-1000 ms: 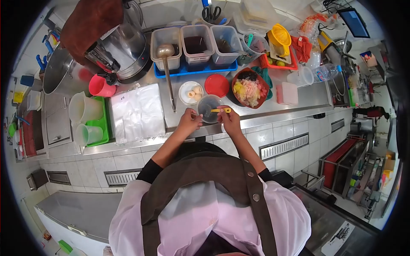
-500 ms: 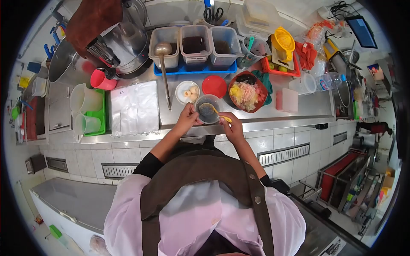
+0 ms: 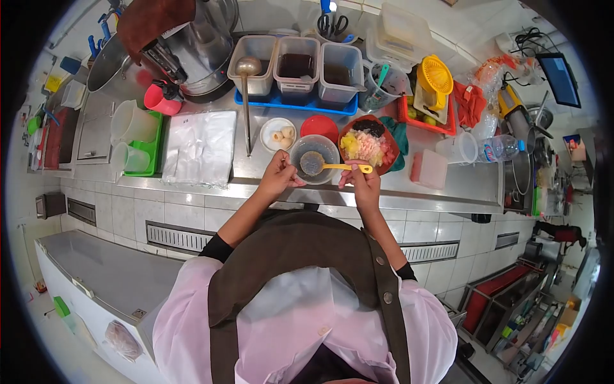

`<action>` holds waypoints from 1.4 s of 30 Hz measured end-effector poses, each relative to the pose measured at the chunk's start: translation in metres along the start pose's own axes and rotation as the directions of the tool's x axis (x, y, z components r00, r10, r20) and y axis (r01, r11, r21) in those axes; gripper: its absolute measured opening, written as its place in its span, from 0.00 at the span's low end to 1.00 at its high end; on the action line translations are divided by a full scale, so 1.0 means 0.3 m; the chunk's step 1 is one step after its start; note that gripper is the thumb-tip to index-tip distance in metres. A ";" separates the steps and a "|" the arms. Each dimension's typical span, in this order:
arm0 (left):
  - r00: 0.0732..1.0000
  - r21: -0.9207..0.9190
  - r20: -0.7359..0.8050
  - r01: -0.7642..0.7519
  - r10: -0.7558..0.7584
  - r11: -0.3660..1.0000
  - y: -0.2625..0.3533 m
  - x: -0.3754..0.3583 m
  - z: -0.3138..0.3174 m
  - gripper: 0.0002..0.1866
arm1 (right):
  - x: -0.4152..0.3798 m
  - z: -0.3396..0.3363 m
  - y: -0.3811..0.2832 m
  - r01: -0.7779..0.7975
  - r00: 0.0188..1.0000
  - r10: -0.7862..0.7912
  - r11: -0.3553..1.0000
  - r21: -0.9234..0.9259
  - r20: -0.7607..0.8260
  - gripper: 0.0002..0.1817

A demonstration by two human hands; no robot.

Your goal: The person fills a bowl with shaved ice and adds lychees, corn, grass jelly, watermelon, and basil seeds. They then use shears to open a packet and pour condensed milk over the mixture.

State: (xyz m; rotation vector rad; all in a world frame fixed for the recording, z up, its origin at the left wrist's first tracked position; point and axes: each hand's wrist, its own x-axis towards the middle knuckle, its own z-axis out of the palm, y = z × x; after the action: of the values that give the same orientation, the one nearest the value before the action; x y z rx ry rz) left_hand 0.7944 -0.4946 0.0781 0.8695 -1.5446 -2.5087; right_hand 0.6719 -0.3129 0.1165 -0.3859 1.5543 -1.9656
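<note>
A clear round container (image 3: pixel 325 147) is held above the counter's front edge. My left hand (image 3: pixel 280 175) pinches its left rim. My right hand (image 3: pixel 363 185) grips a yellow spoon (image 3: pixel 339 167), whose bowl holds a dark, grainy substance inside the container. Behind the container lies a red lid (image 3: pixel 319 127). To its left, a white dish (image 3: pixel 268 134) holds several pale round pieces. On the right is a bowl (image 3: pixel 391 144) of chopped yellow, pink, red and black food.
A blue tray (image 3: pixel 276 105) bears three tubs, one with a ladle (image 3: pixel 247 115). Plastic bags (image 3: pixel 199 147) lie left, beside a green tray (image 3: pixel 156 144). A pink-filled container (image 3: pixel 428 169), red basket (image 3: pixel 441 126) and water bottle (image 3: pixel 499 148) stand right.
The yellow spoon now lies more level across the container, its dark contents easier to see. My right hand has moved right along with the handle. The whole view has shifted slightly.
</note>
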 end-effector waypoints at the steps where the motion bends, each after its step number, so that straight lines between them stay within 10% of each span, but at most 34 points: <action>1: 1.000 0.004 0.005 -0.006 0.006 1.000 0.019 -0.002 0.006 0.07 | -0.004 0.004 -0.022 0.048 0.999 -0.048 0.998 -0.027 0.009 0.10; 13: 0.999 -0.073 0.043 -0.025 0.029 0.997 0.090 0.008 0.065 0.08 | -0.016 -0.015 -0.169 0.253 0.950 -0.256 0.967 -0.039 -0.178 0.09; 19: 1.000 -0.040 0.007 -0.001 0.001 0.999 0.070 -0.008 -0.008 0.08 | 0.028 -0.144 -0.151 0.322 0.856 -0.424 0.885 -0.336 -0.297 0.09; 26: 0.999 -0.042 -0.042 0.026 -0.028 0.999 0.071 -0.047 -0.064 0.07 | 0.032 -0.219 -0.026 0.351 0.806 -0.581 0.619 -0.703 -0.110 0.09; 32: 0.997 -0.049 -0.065 0.041 -0.044 0.998 0.064 -0.067 -0.075 0.07 | 0.049 -0.224 -0.008 0.346 0.810 -0.575 0.629 -0.697 -0.116 0.08; 42: 0.995 -0.051 -0.079 0.050 -0.054 0.997 0.072 -0.079 -0.075 0.07 | 0.004 -0.190 -0.095 0.384 0.721 -0.679 0.226 -0.895 0.138 0.13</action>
State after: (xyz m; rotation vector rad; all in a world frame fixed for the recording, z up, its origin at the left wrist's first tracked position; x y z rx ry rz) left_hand 0.8206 -0.5153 0.0988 1.0029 -1.4485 -2.5017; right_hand 0.6309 -0.2654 0.1278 -1.2968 2.9496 -1.3956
